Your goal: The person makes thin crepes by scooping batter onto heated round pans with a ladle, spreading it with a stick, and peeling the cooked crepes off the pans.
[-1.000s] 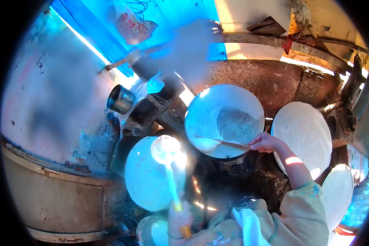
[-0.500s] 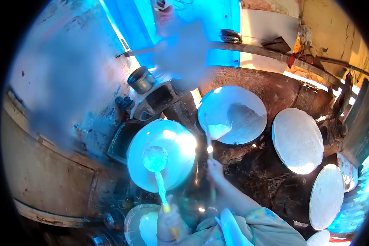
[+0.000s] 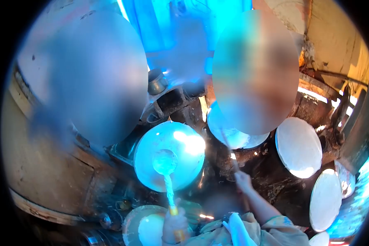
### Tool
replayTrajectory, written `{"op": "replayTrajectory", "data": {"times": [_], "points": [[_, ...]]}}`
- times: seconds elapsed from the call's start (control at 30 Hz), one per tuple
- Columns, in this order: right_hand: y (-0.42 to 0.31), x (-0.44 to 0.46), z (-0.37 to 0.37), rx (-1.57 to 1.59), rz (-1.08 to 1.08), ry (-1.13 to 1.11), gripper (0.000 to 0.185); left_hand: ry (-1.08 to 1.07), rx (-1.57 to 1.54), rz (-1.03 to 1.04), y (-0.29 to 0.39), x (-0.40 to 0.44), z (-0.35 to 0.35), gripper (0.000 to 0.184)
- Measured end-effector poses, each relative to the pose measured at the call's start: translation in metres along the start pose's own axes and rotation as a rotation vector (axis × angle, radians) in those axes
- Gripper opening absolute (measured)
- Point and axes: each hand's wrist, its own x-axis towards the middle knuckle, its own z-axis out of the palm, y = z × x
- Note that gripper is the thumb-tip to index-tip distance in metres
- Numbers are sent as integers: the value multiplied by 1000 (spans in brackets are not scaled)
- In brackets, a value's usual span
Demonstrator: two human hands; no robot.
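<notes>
My left hand (image 3: 175, 226) is closed round the yellow grip of a ladle (image 3: 165, 162) with a twisted handle. The ladle's round head rests over the near round white pan (image 3: 190, 166), inside its rim. To the right, my right hand (image 3: 243, 181) is closed on a thin long-handled tool (image 3: 233, 158). That tool's far end reaches over the far round pan (image 3: 217, 123), where its tip is too blurred to make out. White material lies in the far pan, much of which is hidden behind a blurred oval patch. Beside my left hand stands a basin (image 3: 129, 223) with white contents.
Two white discs (image 3: 299, 147) (image 3: 326, 200) lie on the right. A metal pot (image 3: 157, 82) stands behind the near pan, above dark blocks. The dark stove surface (image 3: 270, 180) runs between pans and discs. Large blurred patches cover the upper left and upper middle.
The view has shifted slightly. My right hand and its tool have moved right and a little toward me. My left hand keeps the ladle over the near pan.
</notes>
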Motion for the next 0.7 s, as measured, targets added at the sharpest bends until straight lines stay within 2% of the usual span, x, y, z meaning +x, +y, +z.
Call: {"op": "replayTrajectory", "data": {"times": [0.13, 0.17, 0.23, 0.27, 0.33, 0.4, 0.47, 0.53, 0.6, 0.63, 0.67, 0.7], "points": [[-35, 6, -68, 233, 210, -11, 24, -29, -25, -46, 0, 9, 4, 55], [-40, 7, -65, 256, 199, 55, 24, -74, -35, -67, 0, 14, 4, 54], [-56, 0, -38, 237, 127, 163, 25, -21, -59, -35, -6, 19, 10, 53], [-53, -13, -26, 138, 75, 125, 21, -20, -58, -42, -7, 23, 12, 53], [6, -18, -14, -97, -604, 194, 25, 1, -61, -62, -7, 29, 21, 53], [25, -14, -62, -36, -106, 58, 32, 10, -79, -54, -8, 36, 25, 53], [-20, -8, -103, 45, 199, 44, 23, -36, -22, -84, -6, 40, 24, 53], [-32, 9, -112, 90, 104, 88, 23, -39, -64, -73, -8, 46, 22, 53], [-58, -10, -100, 44, 187, 95, 22, -1, -100, -44, -12, 51, 27, 52], [-14, -11, -89, -140, -178, 157, 25, -52, -105, -74, -12, 54, 24, 52], [-19, -28, -90, -179, -184, 97, 28, -57, -96, -93, -11, 56, 25, 52], [7, -24, -97, -159, -202, 169, 27, -33, -75, -86, -12, 56, 28, 51]]}}
